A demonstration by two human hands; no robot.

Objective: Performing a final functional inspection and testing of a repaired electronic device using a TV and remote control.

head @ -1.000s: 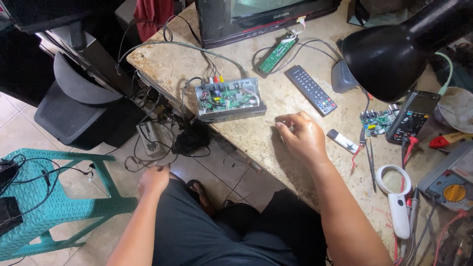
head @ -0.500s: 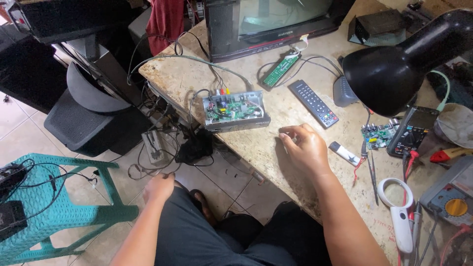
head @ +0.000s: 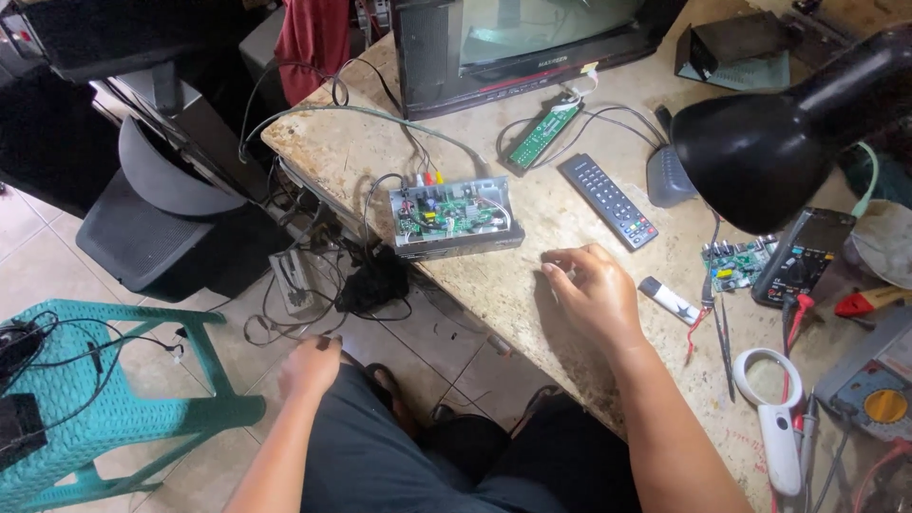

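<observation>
My right hand rests on the stone worktop, fingers curled, its fingertips pinching a small thin pale piece. Just left of it sits an open grey receiver box with its green circuit board showing and coloured plugs at the back. A black remote control lies just beyond the hand, and a small white device lies to its right. My left hand is off the table, resting on my knee with its fingers turned down and hidden.
A television stands at the back, with a narrow green board wired in front. A black desk lamp hangs over the right side above a small circuit board, a multimeter and a white magnifier. A teal plastic stool stands at left.
The view has tilted so everything sits lower in frame. My right hand stays beside the receiver box with its fingers drawn closer together. My left hand stays on my knee.
</observation>
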